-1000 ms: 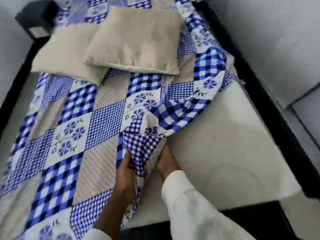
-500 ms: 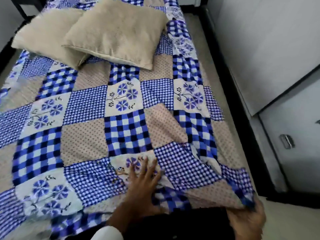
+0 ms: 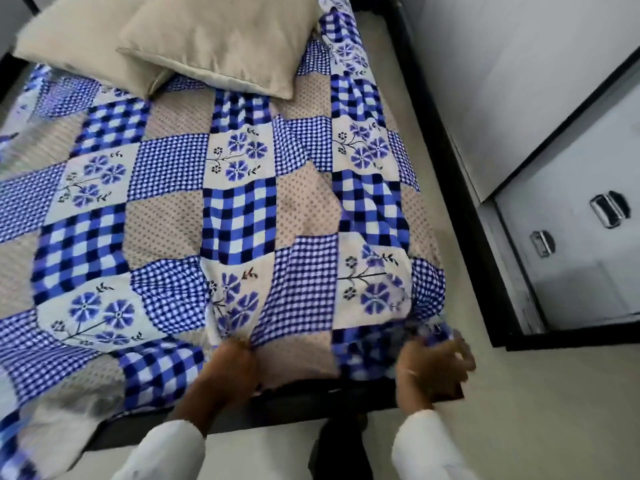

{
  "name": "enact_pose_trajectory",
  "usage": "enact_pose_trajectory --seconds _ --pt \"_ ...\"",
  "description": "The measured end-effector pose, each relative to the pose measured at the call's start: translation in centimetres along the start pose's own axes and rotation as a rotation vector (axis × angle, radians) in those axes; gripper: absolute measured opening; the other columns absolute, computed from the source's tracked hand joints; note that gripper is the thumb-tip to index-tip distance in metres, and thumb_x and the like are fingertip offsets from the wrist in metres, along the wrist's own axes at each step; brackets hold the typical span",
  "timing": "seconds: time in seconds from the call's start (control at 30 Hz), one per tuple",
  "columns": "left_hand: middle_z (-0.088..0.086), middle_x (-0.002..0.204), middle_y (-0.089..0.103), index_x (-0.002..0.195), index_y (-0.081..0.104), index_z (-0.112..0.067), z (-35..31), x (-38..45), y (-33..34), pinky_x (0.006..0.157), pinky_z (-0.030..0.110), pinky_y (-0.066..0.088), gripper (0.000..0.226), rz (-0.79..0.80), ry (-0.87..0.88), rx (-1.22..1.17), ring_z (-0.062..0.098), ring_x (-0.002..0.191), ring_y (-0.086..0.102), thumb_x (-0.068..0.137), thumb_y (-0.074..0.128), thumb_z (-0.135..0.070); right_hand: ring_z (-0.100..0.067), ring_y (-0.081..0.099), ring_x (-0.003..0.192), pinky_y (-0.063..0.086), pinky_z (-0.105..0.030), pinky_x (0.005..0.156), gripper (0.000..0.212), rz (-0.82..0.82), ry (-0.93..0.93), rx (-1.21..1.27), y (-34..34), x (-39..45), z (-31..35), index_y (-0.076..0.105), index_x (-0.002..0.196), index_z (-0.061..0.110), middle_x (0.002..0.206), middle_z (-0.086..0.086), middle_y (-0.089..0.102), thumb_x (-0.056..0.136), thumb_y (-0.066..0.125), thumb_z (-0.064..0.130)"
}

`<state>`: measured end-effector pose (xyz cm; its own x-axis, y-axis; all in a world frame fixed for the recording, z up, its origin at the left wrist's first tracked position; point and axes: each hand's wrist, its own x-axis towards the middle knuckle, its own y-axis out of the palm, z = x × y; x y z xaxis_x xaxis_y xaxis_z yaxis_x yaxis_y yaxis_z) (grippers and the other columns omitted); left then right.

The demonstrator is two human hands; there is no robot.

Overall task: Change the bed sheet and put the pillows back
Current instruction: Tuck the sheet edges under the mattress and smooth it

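Left hand (image 3: 231,365) now off its earlier flat spread, pinching bed sheet (image 3: 239,216) at foot edge; right hand (image 3: 434,370) blurred, grip unclear.

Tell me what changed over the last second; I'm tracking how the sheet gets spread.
The patchwork bed sheet, folded back off the mattress, got pulled flat over it. The left hand now grips its foot edge; the right hand is at its corner. Both beige pillows stayed put.

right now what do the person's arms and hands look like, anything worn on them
Both arms wear long white sleeves, the left sleeve and the right sleeve, ending above the wrists, so part of each forearm shows. The left hand and right hand are bare, without gloves. The right hand is motion-blurred, so a ring or wristband cannot be made out.
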<state>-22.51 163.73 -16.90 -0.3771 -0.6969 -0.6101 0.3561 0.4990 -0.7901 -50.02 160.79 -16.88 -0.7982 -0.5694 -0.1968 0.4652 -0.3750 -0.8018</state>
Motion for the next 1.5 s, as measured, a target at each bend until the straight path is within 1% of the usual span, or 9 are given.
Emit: enact_pose_trajectory --seconds 0.1,0.17,0.4,0.5,0.83,1.0,1.17,1.3,1.5 --pt "0.003 0.053 0.066 0.051 0.07 -0.017 0.9 -2.4 -1.3 0.046 0.018 0.042 0.037 0.166 -0.061 0.03 0.011 0.051 0.064 0.043 0.08 -0.052 -0.036 0.05 0.094 0.04 -0.04 0.081 0.047 0.053 -0.55 0.026 1.2 -4.3 1.8 0.062 0.109 0.005 0.103 -0.025 0.055 0.068 0.047 0.023" --pt "0.012 0.11 0.068 0.105 0.069 -0.01 1.4 -2.8 -1.8 0.086 0.031 0.048 0.034 0.217 -0.159 -0.012 0.022 0.106 0.063 0.089 0.053 -0.035 -0.031 0.048 0.094 0.047 -0.041 0.078 0.043 0.162 -0.811 0.014 2.7 -6.5 3.2 0.057 0.113 0.014 0.106 -0.019 0.054 0.073 0.051 0.031" --pt "0.014 0.142 0.043 0.138 0.04 -0.008 1.7 -3.4 0.6 0.105 0.033 0.035 0.047 0.338 -0.404 -0.297 0.028 0.131 0.042 0.096 0.038 -0.027 -0.029 0.05 0.113 0.045 -0.035 0.087 0.041 0.684 -0.809 -0.334 5.9 -10.6 6.8 0.048 0.123 0.009 0.126 -0.011 0.046 0.091 0.053 0.035" --pt "0.012 0.134 0.051 0.133 0.045 -0.014 1.2 -4.9 3.8 0.098 0.036 0.041 0.04 0.345 -0.465 -0.545 0.027 0.121 0.051 0.096 0.037 -0.024 -0.031 0.064 0.08 0.052 -0.033 0.063 0.018 0.571 -0.899 -0.072 7.0 -13.4 8.8 0.063 0.097 0.005 0.093 -0.013 0.062 0.085 0.052 0.013" --pt "0.032 0.084 0.063 0.085 0.063 0.004 13.1 -9.8 5.2 0.066 0.038 0.036 0.038 -0.783 -1.454 -1.166 0.045 0.082 0.059 0.097 0.044 -0.028 -0.02 0.061 0.053 0.044 -0.019 0.042 0.016 0.69 -1.386 -0.075 14.6 -25.3 17.3 0.068 0.077 0.014 0.074 -0.005 0.062 0.072 0.054 0.022" --pt "0.029 0.112 0.06 0.106 0.061 0.002 23.2 -14.5 10.0 0.09 0.043 0.041 0.042 -0.79 -1.855 -1.388 0.043 0.106 0.054 0.093 0.049 -0.036 -0.034 0.048 0.114 0.044 -0.041 0.09 0.047 0.905 -1.507 -0.623 19.0 -34.4 20.2 0.05 0.125 0.006 0.13 -0.016 0.046 0.086 0.061 0.029" --pt "0.029 0.109 0.062 0.104 0.06 0.003 30.6 -18.1 16.0 0.092 0.044 0.047 0.066 -0.576 -1.577 -1.627 0.043 0.1 0.059 0.084 0.046 -0.058 -0.025 0.067 0.068 0.053 -0.03 0.057 0.021 0.82 -1.271 -0.72 22.3 -43.2 22.3 0.07 0.076 0.004 0.079 -0.016 0.067 0.063 0.082 0.015" --pt "0.028 0.108 0.061 0.103 0.061 0.006 33.0 -21.9 16.7 0.086 0.041 0.042 0.036 -0.676 -1.535 -1.444 0.042 0.101 0.055 0.098 0.039 -0.021 -0.032 0.059 0.106 0.048 -0.039 0.086 0.022 1.032 -1.19 -0.816 23.9 -46.7 23.0 0.061 0.108 0.003 0.115 -0.019 0.061 0.095 0.045 0.01" --pt "0.034 0.104 0.061 0.099 0.064 0.007 41.5 -29.6 20.3 0.084 0.045 0.044 0.034 -0.746 -1.718 -1.39 0.046 0.098 0.057 0.096 0.043 -0.019 -0.035 0.056 0.104 0.046 -0.039 0.083 0.025 1.282 -1.138 -0.627 25.7 -58.1 25.0 0.055 0.115 0.001 0.113 -0.021 0.058 0.095 0.045 0.012"
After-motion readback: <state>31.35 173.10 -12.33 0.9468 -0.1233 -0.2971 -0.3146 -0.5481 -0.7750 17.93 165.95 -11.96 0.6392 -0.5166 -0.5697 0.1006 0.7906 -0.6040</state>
